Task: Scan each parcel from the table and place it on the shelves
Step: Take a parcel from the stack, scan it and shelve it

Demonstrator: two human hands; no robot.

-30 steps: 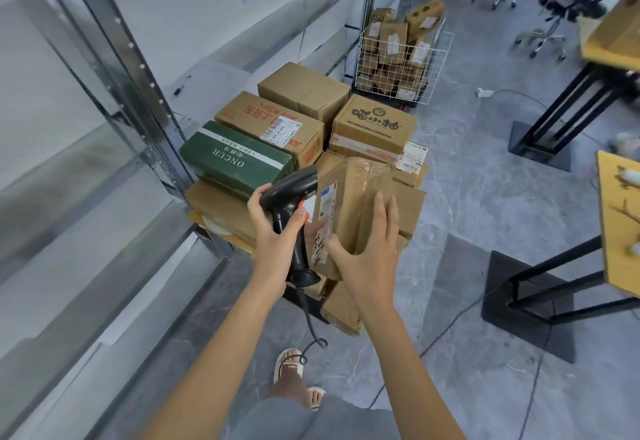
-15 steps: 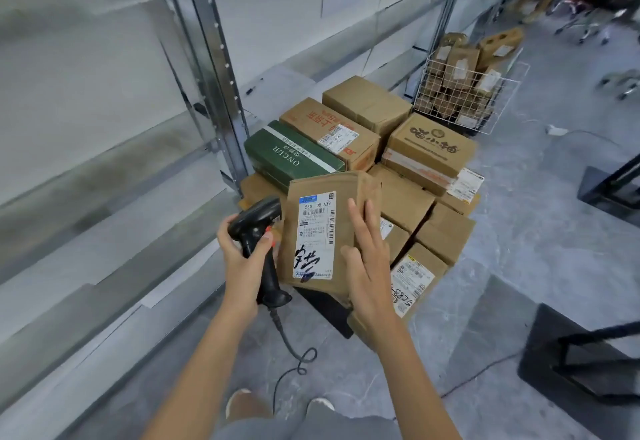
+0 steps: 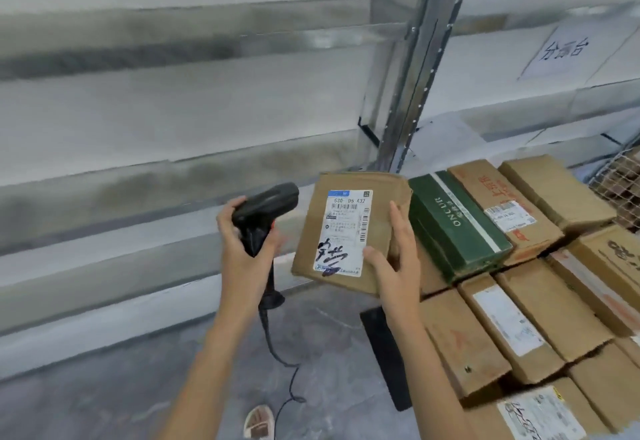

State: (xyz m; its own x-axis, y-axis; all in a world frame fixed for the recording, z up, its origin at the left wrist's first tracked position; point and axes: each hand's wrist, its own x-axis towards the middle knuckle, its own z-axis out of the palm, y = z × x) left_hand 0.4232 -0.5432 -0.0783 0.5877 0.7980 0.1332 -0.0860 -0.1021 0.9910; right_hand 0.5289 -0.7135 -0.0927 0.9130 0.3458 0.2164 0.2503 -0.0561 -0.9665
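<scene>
The left hand [image 3: 242, 249] is clenched round the handle of a black barcode scanner [image 3: 265, 209], its cable trailing to the floor, the scanner head pointing towards the held item. The right hand [image 3: 393, 256] grasps a flat brown parcel [image 3: 349, 232] by its right edge, thumb on the front face and fingers along the side, holding it clear of the stack with its white shipping label [image 3: 344, 232] facing the camera. The label bears a printed code and a black handwritten mark. The parcel is held in the air just in front of the lower metal shelves [image 3: 138, 197], between the scanner and the remaining stock. To the right, a pile of parcels [image 3: 519, 318] lies stacked, among them a green box [image 3: 457, 221]; what carries them is hidden beneath. The visible shelf levels show no parcels. Assessment: the task appears to be at an early stage. Whether this parcel's scan has registered cannot be told; it is not yet shelved, and many parcels await scanning and placement.
</scene>
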